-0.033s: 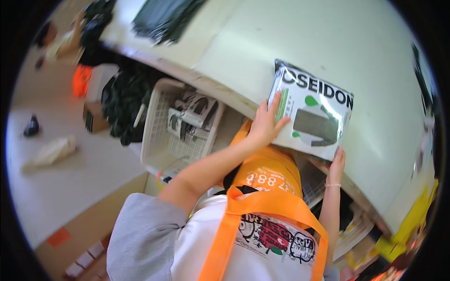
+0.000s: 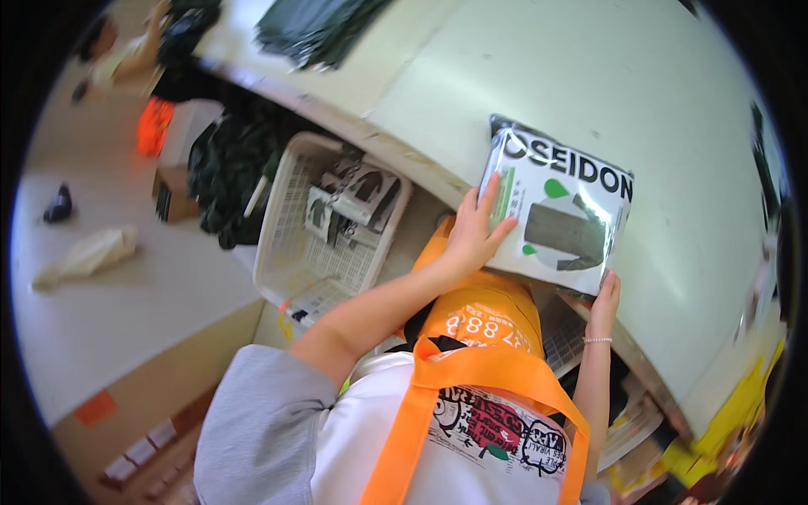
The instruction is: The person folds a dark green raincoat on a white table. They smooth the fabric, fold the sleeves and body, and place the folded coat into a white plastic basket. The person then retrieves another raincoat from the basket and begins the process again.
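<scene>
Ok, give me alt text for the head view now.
A left hand and right hand hold a shiny white package picturing a dark garment at the edge of a pale table. A white basket with more packages stands to the left.

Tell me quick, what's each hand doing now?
Left hand: open, spread on the shiny package near its left edge.
Right hand: at the package's near right corner; can't tell whether it's gripping.

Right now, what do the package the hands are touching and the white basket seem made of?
Package: likely glossy plastic film, given the bright glare and crinkled edge. White basket: probably rigid, fairly matte plastic, judging by its lattice walls.
</scene>
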Tool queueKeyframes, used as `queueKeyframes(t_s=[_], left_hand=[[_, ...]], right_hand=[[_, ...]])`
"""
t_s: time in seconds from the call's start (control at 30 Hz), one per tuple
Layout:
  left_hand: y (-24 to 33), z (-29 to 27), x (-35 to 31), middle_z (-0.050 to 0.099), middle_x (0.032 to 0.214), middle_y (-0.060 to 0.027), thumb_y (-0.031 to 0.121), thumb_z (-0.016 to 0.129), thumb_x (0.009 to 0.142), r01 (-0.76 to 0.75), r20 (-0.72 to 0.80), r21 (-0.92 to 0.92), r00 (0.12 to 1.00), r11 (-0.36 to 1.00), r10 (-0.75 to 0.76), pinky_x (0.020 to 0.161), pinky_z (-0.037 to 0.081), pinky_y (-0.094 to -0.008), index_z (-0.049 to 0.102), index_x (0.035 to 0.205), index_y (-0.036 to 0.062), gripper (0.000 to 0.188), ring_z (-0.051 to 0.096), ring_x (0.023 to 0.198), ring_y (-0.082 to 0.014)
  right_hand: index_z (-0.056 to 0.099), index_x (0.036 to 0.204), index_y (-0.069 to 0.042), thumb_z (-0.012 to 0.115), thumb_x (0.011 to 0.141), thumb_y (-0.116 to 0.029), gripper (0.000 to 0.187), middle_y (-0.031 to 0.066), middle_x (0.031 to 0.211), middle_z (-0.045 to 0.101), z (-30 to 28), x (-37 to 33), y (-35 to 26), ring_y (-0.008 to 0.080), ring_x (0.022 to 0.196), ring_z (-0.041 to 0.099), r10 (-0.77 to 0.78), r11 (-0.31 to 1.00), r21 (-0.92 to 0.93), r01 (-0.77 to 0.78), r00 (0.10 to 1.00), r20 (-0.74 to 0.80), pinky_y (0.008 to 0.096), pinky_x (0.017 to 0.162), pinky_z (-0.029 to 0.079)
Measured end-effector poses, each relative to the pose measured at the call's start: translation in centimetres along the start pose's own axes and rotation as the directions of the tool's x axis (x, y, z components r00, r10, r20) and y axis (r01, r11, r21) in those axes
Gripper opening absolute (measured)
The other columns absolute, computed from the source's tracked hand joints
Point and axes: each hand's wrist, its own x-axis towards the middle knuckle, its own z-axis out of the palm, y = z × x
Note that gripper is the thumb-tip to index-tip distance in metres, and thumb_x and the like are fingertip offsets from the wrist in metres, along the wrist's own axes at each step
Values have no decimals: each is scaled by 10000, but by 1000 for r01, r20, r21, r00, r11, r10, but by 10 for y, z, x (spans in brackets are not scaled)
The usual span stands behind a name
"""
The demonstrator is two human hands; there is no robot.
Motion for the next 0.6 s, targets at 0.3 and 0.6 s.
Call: queueKeyframes(t_s=[0.3,0.6], left_hand=[[-143,-153,-197,235,1498,-203,180,550,914,285,-559,-400,677,871,-478,1115,214,-354,199,1457,-5,673,247,1383,-291],[-319,-321,-232,523,1215,-210,355,517,934,463,-792,-488,122,740,-598,939,396,-342,273,1391,-76,674,516,1085,-273]], right_hand=[[534,1174,3,725,788,-327,543,177,1001,653,247,-104,-82,249,878,635,-208,789,-244,564,620,757,341,791,492],[440,1318,24,577,859,-413,648,258,1173,577,405,-151,-41,373,1111,548,267,518,-261,814,137,954,398,953,440]])
